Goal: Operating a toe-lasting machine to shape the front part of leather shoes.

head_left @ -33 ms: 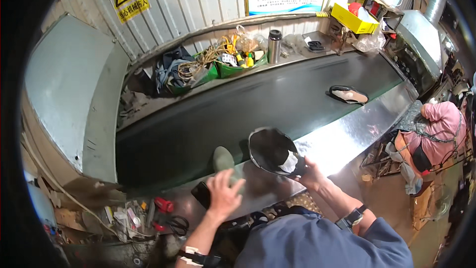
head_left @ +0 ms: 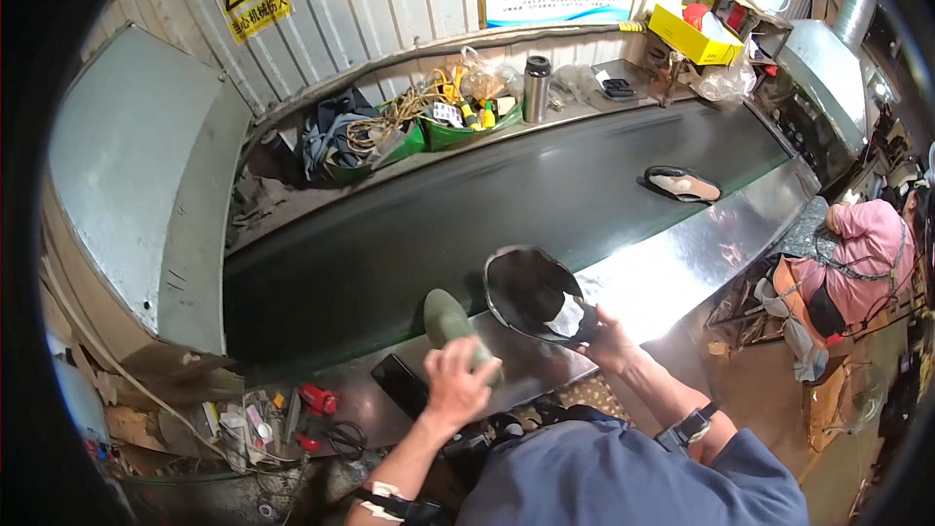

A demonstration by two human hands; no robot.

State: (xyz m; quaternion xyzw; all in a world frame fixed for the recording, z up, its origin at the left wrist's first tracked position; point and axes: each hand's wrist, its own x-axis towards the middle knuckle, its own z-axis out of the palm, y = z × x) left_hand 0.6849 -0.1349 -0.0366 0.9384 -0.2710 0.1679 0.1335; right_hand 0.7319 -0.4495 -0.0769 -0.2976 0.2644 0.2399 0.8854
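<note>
A green shoe last [head_left: 444, 312] lies across the belt's near edge, toe pointing away. My left hand [head_left: 460, 385] is closed round its near end, fingers curled over the top. To the right, my right hand [head_left: 610, 341] grips a black shoe upper [head_left: 521, 287] at its near right end. The upper's wide opening faces up, and a white patch [head_left: 568, 316] shows inside it. Part of the grip is hidden behind the upper. A dark phone [head_left: 397, 380] rests on the metal ledge, left of the last.
A dark conveyor belt [head_left: 390, 253] runs past me, carrying a shoe [head_left: 682, 183] with a pale underside. Along the back stand green bins [head_left: 453, 136] and a steel flask [head_left: 537, 90]. A metal hood [head_left: 136, 185] rises at left. Another person [head_left: 867, 244] sits at right.
My left hand has come down and right, from hovering open-fingered over the shoe last to closing round its near end. The phone is less covered. My right hand still holds the upper.
</note>
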